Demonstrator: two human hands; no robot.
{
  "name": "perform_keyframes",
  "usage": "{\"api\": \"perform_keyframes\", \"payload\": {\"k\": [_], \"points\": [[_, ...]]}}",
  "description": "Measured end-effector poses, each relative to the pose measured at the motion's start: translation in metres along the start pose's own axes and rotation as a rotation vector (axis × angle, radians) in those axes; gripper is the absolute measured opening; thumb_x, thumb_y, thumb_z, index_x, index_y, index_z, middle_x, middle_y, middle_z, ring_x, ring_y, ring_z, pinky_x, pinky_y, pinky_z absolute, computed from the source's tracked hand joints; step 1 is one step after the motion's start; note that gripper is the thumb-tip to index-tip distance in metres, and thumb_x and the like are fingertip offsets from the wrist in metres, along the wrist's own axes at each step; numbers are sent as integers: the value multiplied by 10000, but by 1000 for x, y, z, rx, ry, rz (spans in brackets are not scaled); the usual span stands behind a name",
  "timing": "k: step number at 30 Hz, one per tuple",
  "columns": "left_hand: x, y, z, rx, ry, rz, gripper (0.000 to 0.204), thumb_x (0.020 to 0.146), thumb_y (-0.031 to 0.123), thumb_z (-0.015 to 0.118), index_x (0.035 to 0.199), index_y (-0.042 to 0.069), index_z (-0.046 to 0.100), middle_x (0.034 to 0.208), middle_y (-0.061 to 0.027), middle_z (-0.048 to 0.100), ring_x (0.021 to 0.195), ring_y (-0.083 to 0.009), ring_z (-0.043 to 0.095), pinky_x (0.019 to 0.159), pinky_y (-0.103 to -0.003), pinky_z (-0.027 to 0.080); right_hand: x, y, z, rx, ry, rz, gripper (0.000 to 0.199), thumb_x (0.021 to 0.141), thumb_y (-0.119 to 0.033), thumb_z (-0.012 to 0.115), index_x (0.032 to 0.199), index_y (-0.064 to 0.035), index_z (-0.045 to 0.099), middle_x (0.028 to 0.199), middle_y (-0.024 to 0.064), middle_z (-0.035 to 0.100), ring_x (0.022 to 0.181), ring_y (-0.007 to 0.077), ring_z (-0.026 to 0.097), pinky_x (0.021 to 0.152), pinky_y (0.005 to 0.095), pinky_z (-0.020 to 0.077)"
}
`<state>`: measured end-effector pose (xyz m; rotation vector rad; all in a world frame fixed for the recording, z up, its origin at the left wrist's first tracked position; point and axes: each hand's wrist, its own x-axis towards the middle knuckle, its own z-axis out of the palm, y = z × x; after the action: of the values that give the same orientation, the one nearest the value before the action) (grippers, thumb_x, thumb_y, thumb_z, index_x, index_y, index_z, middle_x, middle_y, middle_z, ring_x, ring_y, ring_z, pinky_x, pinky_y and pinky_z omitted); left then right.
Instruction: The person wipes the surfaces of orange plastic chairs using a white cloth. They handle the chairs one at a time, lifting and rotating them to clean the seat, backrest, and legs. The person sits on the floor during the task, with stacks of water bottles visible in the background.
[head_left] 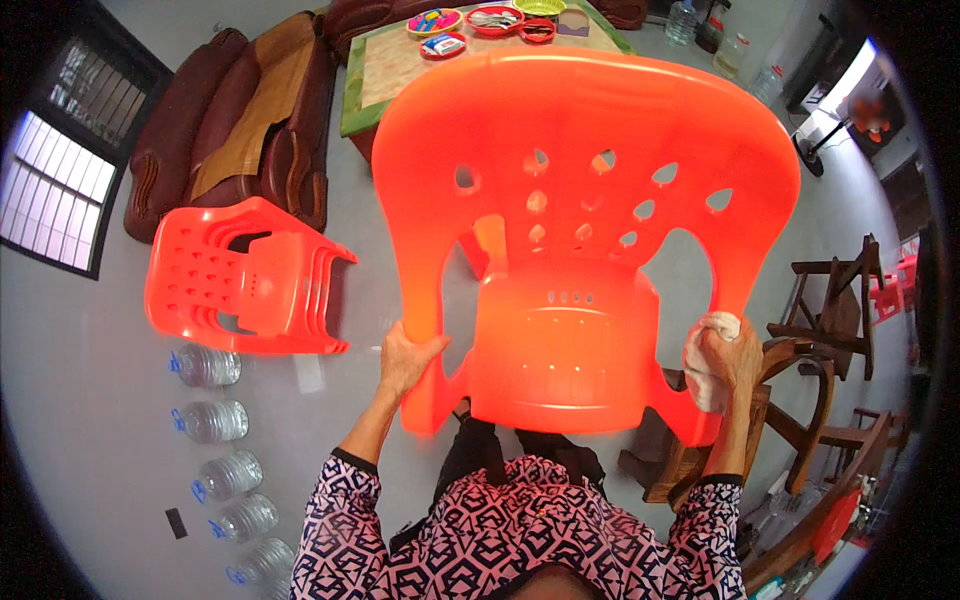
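Note:
An orange-red plastic armchair (570,350) is held up in front of me, its backrest at the far side with rows of drop-shaped holes. My left hand (407,358) grips its left arm, thumb across the edge. On the right arm, my right hand (735,350) presses a whitish cloth (706,370) against the plastic, its fingers closed over the cloth. Parts of the floor and my legs are hidden behind the chair.
A stack of similar plastic chairs (240,285) stands to the left, with several large water bottles (212,422) along that side. Behind are a brown sofa (215,125) and a green-edged table (375,75) bearing trays. Dark wooden chairs (830,320) crowd the right.

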<state>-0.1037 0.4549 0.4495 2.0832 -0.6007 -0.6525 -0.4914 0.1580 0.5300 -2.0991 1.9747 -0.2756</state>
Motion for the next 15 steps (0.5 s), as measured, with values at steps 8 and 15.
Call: {"api": "perform_keyframes", "payload": {"k": [8, 15], "points": [[-4, 7, -10, -131, 117, -6, 547, 640, 335, 811, 990, -28, 598, 867, -115, 672, 788, -212, 654, 715, -349, 518, 4, -21, -1, 86, 73, -97, 504, 678, -400, 684, 999, -15, 637, 943, 245, 669, 931, 425, 632, 794, 481, 497], [-9, -55, -26, -126, 189, 45, 557, 628, 342, 817, 995, -21, 607, 867, -119, 680, 791, -227, 657, 732, -363, 518, -34, -34, 34, 67, 137, -158, 487, 678, -403, 678, 988, -30, 645, 951, 232, 671, 918, 422, 634, 782, 483, 496]]}}
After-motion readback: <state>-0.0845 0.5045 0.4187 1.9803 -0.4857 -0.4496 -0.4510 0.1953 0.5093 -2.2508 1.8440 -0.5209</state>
